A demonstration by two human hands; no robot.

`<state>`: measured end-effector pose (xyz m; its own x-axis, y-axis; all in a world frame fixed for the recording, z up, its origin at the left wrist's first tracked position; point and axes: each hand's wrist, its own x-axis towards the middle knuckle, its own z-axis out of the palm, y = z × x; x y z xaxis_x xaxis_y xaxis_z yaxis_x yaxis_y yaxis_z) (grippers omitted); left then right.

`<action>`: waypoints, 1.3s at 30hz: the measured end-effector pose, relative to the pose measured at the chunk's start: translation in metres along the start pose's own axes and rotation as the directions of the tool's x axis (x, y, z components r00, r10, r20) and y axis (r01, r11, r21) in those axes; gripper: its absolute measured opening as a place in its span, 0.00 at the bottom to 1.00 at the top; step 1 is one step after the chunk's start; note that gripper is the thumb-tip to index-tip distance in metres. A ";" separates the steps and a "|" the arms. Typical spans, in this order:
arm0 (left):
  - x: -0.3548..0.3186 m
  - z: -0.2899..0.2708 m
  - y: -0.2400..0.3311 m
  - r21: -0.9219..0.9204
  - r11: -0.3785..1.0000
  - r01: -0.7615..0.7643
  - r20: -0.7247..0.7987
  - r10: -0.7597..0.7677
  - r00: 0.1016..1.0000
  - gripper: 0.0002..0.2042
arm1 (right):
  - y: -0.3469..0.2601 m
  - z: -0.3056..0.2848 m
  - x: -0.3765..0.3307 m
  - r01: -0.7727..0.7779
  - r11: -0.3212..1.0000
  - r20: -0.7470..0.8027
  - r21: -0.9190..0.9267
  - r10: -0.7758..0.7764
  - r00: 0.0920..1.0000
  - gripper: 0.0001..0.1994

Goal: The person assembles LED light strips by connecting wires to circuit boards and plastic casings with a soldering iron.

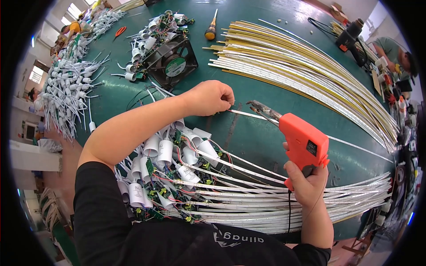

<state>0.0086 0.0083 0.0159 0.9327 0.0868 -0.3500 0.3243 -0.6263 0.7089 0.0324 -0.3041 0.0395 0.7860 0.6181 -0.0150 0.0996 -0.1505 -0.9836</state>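
Observation:
My right hand (309, 184) is wrapped round the handle of a red soldering gun (293, 128). Its dark metal tip points left, over a narrow white LED strip (355, 144) lying across the green table. At that strip's left end, my left hand (211, 98) is closed in a pinch, apparently on a thin wire; a bit of circuit board peeks out below the fingers. Below my left forearm lies a heap of white lamp bases (165, 151) with green circuit boards. Red and dark wires join them to several LED strips (266, 206) running right, under my right hand.
A black fan (171, 64) stands beyond my left forearm, beside more boards and bases. White wired caps (66, 95) are piled far left. A screwdriver (211, 30), a bundle of loose strips (284, 62) and a heat gun (350, 35) lie beyond. Another person (392, 51) sits far right.

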 end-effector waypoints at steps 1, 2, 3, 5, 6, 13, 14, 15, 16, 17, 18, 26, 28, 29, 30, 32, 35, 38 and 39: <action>0.000 0.000 0.000 0.047 0.999 -0.005 0.000 0.005 1.000 0.05 | 0.000 0.000 0.000 0.005 1.000 0.003 -0.027 -0.005 1.000 0.22; 0.000 0.001 -0.001 0.095 0.995 -0.009 0.001 0.009 1.000 0.05 | -0.001 0.001 0.001 0.009 0.998 0.007 -0.055 -0.009 1.000 0.21; 0.000 0.001 0.002 0.093 0.996 -0.009 0.002 0.009 1.000 0.05 | -0.001 0.001 0.001 0.008 0.998 0.007 -0.056 -0.007 1.000 0.21; -0.002 0.000 0.010 0.229 0.972 -0.058 0.012 0.057 0.998 0.05 | 0.000 0.001 0.002 -0.023 0.998 0.017 -0.054 0.024 1.000 0.21; -0.001 0.001 0.008 0.228 0.972 -0.057 0.011 0.056 0.998 0.05 | 0.000 0.002 0.002 -0.023 0.998 0.019 -0.055 0.024 1.000 0.21; -0.001 0.004 0.004 0.365 0.927 -0.090 -0.001 0.097 0.995 0.05 | 0.002 0.008 0.008 0.019 0.998 0.050 -0.057 -0.017 0.999 0.20; -0.001 0.004 0.004 0.381 0.918 -0.107 -0.002 0.117 0.993 0.05 | 0.001 0.009 0.008 -0.017 0.999 0.041 -0.038 0.018 0.999 0.20; -0.001 0.004 0.003 0.397 0.909 -0.124 -0.004 0.136 0.991 0.05 | 0.000 0.011 0.009 -0.053 0.998 0.033 -0.019 0.053 0.998 0.20; -0.001 0.004 0.003 0.395 0.910 -0.122 -0.005 0.136 0.991 0.05 | -0.001 0.012 0.011 -0.053 0.998 0.035 -0.021 0.054 0.998 0.20; 0.000 0.003 0.003 0.374 0.923 -0.088 0.013 0.090 0.996 0.04 | -0.002 0.013 0.012 -0.045 0.998 0.033 -0.048 0.047 0.998 0.19; 0.000 0.003 0.003 0.352 0.934 -0.055 0.033 0.046 0.998 0.04 | -0.002 0.014 0.013 -0.037 0.996 0.030 -0.076 0.040 0.999 0.18; -0.003 0.001 0.010 0.314 0.949 -0.015 0.012 0.012 1.000 0.03 | 0.001 0.020 0.015 -0.030 0.993 0.031 -0.113 0.034 0.999 0.16; -0.003 0.001 0.009 0.306 0.952 -0.011 0.010 0.008 1.000 0.03 | 0.002 0.021 0.015 -0.034 0.996 0.016 -0.081 0.036 0.999 0.16; -0.003 0.001 0.007 0.292 0.956 -0.015 0.008 0.013 1.000 0.03 | 0.002 0.021 0.015 -0.029 0.996 0.020 -0.089 0.031 0.999 0.16; -0.002 0.001 0.006 0.278 0.960 -0.019 0.006 0.018 1.000 0.04 | 0.003 0.020 0.015 -0.023 0.995 0.024 -0.097 0.026 0.999 0.16; -0.002 0.002 0.003 0.239 0.971 -0.015 0.005 0.014 1.000 0.04 | 0.002 0.021 0.015 -0.032 0.996 0.024 -0.084 0.035 0.999 0.16; -0.001 0.003 -0.002 0.180 0.984 -0.017 -0.002 0.018 1.000 0.05 | 0.003 0.018 0.015 -0.023 0.994 0.032 -0.110 0.027 0.999 0.17; -0.002 0.003 -0.005 0.158 0.987 -0.018 -0.007 0.020 1.000 0.06 | 0.000 0.022 0.015 -0.021 0.994 0.031 -0.111 0.025 0.999 0.17; -0.002 0.003 -0.003 0.161 0.987 -0.016 0.002 0.016 1.000 0.06 | -0.001 0.021 0.015 -0.040 0.997 0.015 -0.071 0.042 0.999 0.17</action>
<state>0.0057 0.0081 0.0126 0.9375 0.0754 -0.3398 0.2798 -0.7439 0.6069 0.0311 -0.2788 0.0360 0.7800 0.6231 -0.0587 0.1105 -0.2294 -0.9670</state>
